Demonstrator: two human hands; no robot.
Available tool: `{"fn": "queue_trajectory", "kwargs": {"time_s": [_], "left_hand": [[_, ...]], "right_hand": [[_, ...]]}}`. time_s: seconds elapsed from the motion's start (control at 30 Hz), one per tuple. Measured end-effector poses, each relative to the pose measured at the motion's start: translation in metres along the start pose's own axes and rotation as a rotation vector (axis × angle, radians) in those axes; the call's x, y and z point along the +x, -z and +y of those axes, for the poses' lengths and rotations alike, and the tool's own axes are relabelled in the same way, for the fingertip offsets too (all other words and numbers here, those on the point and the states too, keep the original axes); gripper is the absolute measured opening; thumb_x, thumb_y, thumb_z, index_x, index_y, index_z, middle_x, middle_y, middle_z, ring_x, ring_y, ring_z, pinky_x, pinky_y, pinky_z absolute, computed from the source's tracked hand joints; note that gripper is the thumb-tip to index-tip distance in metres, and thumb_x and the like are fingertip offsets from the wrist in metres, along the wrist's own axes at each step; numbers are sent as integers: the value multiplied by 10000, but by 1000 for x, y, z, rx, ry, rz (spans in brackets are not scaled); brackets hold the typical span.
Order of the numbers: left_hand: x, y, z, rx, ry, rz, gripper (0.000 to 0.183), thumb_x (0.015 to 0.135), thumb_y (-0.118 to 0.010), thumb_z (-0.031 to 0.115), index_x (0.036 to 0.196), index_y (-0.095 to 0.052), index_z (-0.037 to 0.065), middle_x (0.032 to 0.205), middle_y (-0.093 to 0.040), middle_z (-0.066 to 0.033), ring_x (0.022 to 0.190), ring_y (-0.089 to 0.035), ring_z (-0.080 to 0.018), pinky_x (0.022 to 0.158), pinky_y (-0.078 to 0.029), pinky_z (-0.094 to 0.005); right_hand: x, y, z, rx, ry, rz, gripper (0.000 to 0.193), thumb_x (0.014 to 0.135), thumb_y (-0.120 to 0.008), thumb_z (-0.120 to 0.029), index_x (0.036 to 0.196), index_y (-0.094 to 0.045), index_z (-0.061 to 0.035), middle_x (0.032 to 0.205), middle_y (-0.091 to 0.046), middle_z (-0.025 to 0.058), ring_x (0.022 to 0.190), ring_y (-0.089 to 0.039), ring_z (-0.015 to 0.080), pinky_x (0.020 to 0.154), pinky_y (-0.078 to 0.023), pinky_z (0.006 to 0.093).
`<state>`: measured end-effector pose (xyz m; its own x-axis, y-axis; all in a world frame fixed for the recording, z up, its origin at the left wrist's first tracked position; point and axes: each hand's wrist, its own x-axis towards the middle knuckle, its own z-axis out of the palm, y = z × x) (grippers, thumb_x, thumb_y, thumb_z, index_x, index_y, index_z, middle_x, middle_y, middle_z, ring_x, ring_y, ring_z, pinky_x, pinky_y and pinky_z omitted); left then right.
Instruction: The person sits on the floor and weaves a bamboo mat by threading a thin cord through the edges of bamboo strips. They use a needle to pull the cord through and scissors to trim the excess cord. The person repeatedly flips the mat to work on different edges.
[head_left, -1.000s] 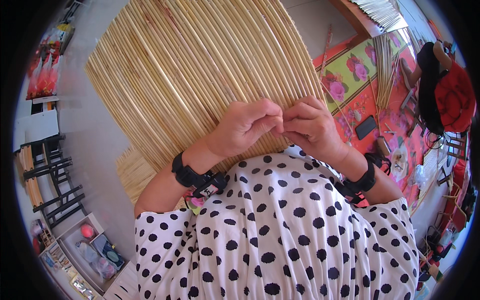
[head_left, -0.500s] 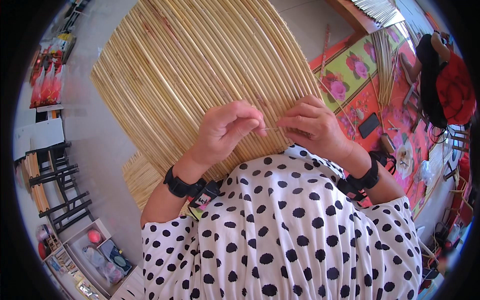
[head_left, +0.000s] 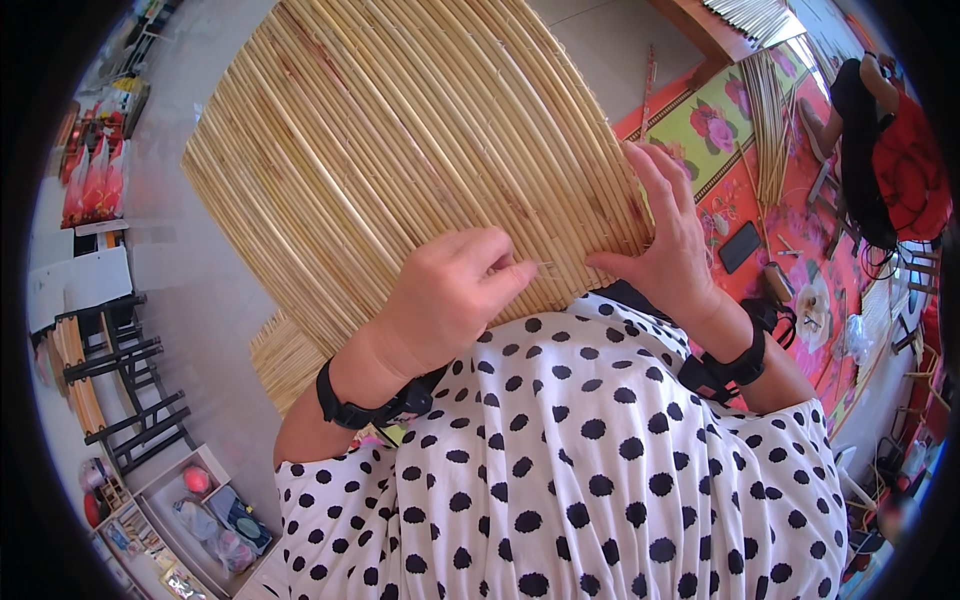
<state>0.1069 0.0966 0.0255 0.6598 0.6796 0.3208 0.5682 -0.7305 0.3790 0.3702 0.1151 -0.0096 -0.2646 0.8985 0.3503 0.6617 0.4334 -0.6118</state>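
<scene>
A large mat of straight pale reed stalks (head_left: pixel 400 130), stitched side by side, spreads before me and reaches my lap. Over its lower part, my left hand (head_left: pixel 455 290) is closed in a pinch. A thin, light, needle-like piece (head_left: pixel 545 266) shows at its thumb and fingertip; whether it is a needle or thread is too small to tell. My right hand (head_left: pixel 672 235) rests by the mat's right edge, fingers stretched and apart, thumb over the stalks, holding nothing.
At right, a red floral sheet (head_left: pixel 720 205) bears a bundle of stalks (head_left: pixel 768 150) and a dark phone (head_left: pixel 739 247). A person in dark and red clothes (head_left: pixel 905 165) is beyond. Folded black-legged stools (head_left: pixel 120 390) and an open drawer-like box (head_left: pixel 165 495) stand at left.
My right hand has let go of the thin piece, opened and moved up to the mat's right edge. My left hand has turned, its back now upward, and stays pinched.
</scene>
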Motion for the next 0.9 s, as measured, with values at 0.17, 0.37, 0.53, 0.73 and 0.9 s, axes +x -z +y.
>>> {"fn": "queue_trajectory", "kwargs": {"time_s": [0.17, 0.37, 0.53, 0.73, 0.9], "left_hand": [[10, 8, 1, 232, -136, -45, 135, 699, -674, 91, 824, -685, 45, 835, -536, -36, 762, -584, -180, 631, -480, -301], [17, 15, 2, 314, -176, -80, 108, 706, -672, 89, 803, -681, 42, 839, -545, -26, 770, -580, -164, 640, -470, -293], [19, 14, 3, 344, -187, -70, 94, 707, -677, 93, 788, -681, 47, 829, -539, -25, 772, -578, -162, 639, -466, -288], [19, 12, 5, 369, -195, -105, 49, 705, -664, 101, 739, -656, 66, 791, -494, -18, 753, -562, -153, 629, -442, -282], [19, 13, 7, 364, -188, -156, 136, 724, -667, 96, 847, -684, 41, 803, -523, -23, 761, -576, -164, 625, -450, -295]], "right_hand": [[1, -1, 5, 83, -84, -106, 1136, 580, -954, -146, 1552, -367, -147, 1347, -521, 169, 1226, -536, 364, 1021, -492, 438], [1, -2, 6, 126, -143, -153, 1121, 612, -946, -157, 1560, -348, -150, 1265, -575, 167, 1141, -589, 340, 978, -521, 419], [0, -5, 9, 146, -114, -134, 1115, 615, -948, -162, 1556, -350, -142, 1293, -574, 165, 1152, -591, 345, 986, -530, 414], [1, -4, 9, 162, -119, -143, 1113, 614, -951, -170, 1552, -354, -135, 1346, -559, 171, 1180, -588, 353, 995, -532, 413], [1, -5, 10, 215, -118, -119, 1077, 634, -945, -157, 1537, -363, -95, 1296, -605, 188, 1147, -626, 330, 1001, -527, 397]]}}
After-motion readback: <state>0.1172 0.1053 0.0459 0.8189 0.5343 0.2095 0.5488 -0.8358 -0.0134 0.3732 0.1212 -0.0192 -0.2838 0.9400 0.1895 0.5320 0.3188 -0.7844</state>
